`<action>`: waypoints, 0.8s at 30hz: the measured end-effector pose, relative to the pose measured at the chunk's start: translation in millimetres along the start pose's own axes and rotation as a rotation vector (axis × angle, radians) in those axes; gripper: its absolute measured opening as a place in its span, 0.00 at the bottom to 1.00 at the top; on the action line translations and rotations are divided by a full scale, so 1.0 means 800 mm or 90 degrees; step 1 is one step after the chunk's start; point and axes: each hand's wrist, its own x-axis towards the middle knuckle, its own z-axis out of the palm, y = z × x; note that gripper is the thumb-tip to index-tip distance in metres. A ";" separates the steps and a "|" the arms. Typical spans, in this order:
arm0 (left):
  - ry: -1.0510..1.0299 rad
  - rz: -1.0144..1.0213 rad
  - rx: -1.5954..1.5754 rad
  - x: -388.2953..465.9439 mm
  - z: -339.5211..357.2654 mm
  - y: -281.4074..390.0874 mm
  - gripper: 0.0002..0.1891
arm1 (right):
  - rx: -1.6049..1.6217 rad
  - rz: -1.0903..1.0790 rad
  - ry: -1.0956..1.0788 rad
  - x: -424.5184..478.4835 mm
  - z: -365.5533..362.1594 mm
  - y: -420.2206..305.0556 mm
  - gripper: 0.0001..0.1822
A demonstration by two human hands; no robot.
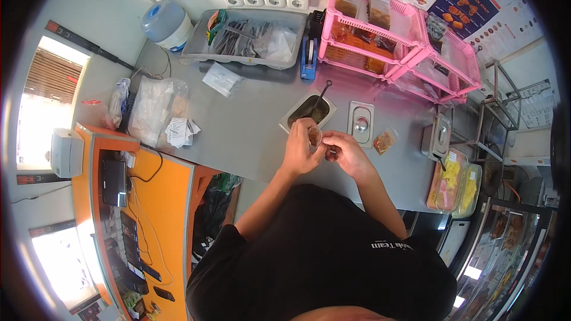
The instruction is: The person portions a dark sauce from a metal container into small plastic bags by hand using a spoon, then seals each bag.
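Note:
My left hand (299,150) is wrapped around a small clear plastic container (315,136) with brown contents, its round mouth facing up. At the container's right edge, the bent fingers of my right hand (350,154) pinch the rim. Just beyond my left hand sits a rectangular steel food pan (284,121) holding a dark, oily sauce. A dark-handled ladle (322,98) leans in that pan, its bowl hidden in the sauce. Right of the pan, a steel lid (360,136) with a round knob lies flat. Beside the lid rests a small clear sachet (385,141) with orange-red contents.
Pink plastic racks (379,51) hold bagged sauces at the back. A grey tub (196,49) of wrapped cutlery stands near a blue tape dispenser (308,60). Plastic bags (151,104) lie left; lidded yellow food boxes (468,191) and a lidded steel container (437,136) stand right.

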 end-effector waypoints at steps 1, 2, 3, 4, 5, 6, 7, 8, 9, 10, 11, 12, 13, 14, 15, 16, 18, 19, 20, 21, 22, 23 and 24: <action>0.004 0.008 0.021 0.000 -0.001 0.004 0.26 | 0.002 -0.003 0.010 0.000 0.001 0.001 0.10; 0.008 0.017 0.041 -0.001 -0.002 0.007 0.27 | 0.004 -0.006 0.020 0.001 0.003 0.002 0.09; 0.012 0.014 0.077 -0.004 -0.004 0.011 0.28 | 0.005 -0.008 0.029 0.001 0.005 0.003 0.08; 0.016 0.011 0.112 -0.008 -0.006 0.015 0.28 | -0.012 -0.014 0.034 -0.001 0.006 0.002 0.08; 0.019 0.007 0.147 -0.012 -0.008 0.017 0.29 | -0.028 -0.020 0.038 -0.003 0.008 0.000 0.07; -0.012 -0.025 0.084 -0.017 -0.012 0.017 0.28 | -0.044 -0.024 0.043 -0.005 0.008 0.000 0.07; -0.042 -0.057 0.022 -0.022 -0.020 0.015 0.27 | -0.087 -0.033 0.047 -0.005 0.007 0.001 0.07; -0.072 -0.090 -0.041 -0.026 -0.028 0.012 0.26 | -0.130 -0.041 0.051 -0.005 0.004 0.003 0.08; -0.092 -0.190 -0.171 -0.031 -0.033 0.007 0.24 | -0.172 -0.047 0.052 -0.006 0.006 0.004 0.08; -0.110 -0.291 -0.302 -0.037 -0.037 -0.001 0.22 | -0.200 -0.050 0.051 -0.008 0.008 0.004 0.08; -0.125 -0.390 -0.434 -0.043 -0.040 -0.007 0.20 | -0.229 -0.053 0.050 -0.010 0.011 0.003 0.09; -0.127 -0.430 -0.480 -0.048 -0.044 -0.011 0.19 | -0.258 -0.054 0.049 -0.012 0.014 0.005 0.09; -0.129 -0.469 -0.527 -0.052 -0.048 -0.015 0.19 | -0.266 -0.061 0.035 -0.010 0.011 0.010 0.09; -0.129 -0.508 -0.573 -0.056 -0.050 -0.018 0.19 | -0.274 -0.069 0.021 -0.007 0.005 0.018 0.10; -0.130 -0.542 -0.584 -0.056 -0.055 -0.015 0.18 | -0.282 -0.078 0.005 -0.006 0.008 0.019 0.10; -0.130 -0.576 -0.594 -0.056 -0.060 -0.012 0.17 | -0.299 -0.078 0.008 -0.008 0.010 0.021 0.09; -0.127 -0.628 -0.616 -0.058 -0.065 -0.006 0.16 | -0.335 -0.080 0.012 -0.013 0.016 0.021 0.07; -0.124 -0.645 -0.628 -0.059 -0.065 -0.005 0.15 | -0.327 -0.078 0.006 -0.013 0.017 0.024 0.07; -0.122 -0.662 -0.640 -0.060 -0.066 -0.004 0.15 | -0.318 -0.076 0.001 -0.013 0.016 0.028 0.07; -0.114 -0.669 -0.658 -0.059 -0.067 -0.001 0.14 | -0.309 -0.075 -0.002 -0.013 0.017 0.028 0.07; -0.108 -0.675 -0.676 -0.057 -0.068 0.003 0.14 | -0.288 -0.068 -0.009 -0.014 0.017 0.028 0.08; -0.101 -0.681 -0.694 -0.057 -0.068 0.005 0.14 | -0.266 -0.062 -0.014 -0.016 0.019 0.026 0.09; -0.086 -0.670 -0.718 -0.059 -0.067 0.005 0.14 | -0.244 -0.055 -0.021 -0.018 0.021 0.023 0.10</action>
